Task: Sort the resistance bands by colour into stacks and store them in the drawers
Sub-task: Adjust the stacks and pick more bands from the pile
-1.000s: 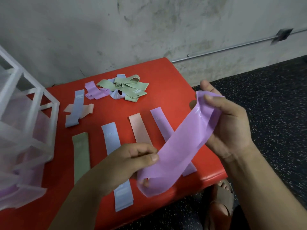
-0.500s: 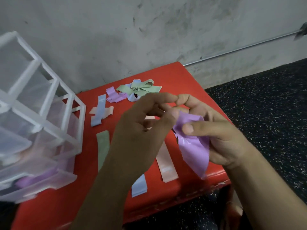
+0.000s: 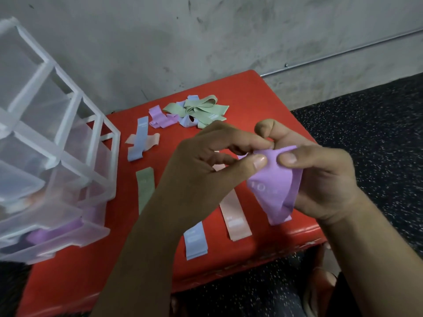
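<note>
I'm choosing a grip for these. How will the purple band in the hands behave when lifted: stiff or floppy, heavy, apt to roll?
Probably floppy: the purple band folds and droops between the left hand and right hand. Likely light, since fingertip pinches alone hold it. Unlikely to roll: the pink band lies flat on the red bench.

Thin rubbery sheet, smooth, faint sheen, pale print: purple band (image 3: 272, 186); green bands (image 3: 201, 108) same stuff, flatter matt. Translucent frosted plastic, smooth, white frame: drawer unit (image 3: 57, 143). Vinyl-like cover, smooth, glossy along front edge: red pad (image 3: 251, 92). Rough matt plaster, stained: wall (image 3: 206, 42). Grainy black speckled matt: floor (image 3: 377, 133). Dull metal: pipe (image 3: 343, 53).
</note>
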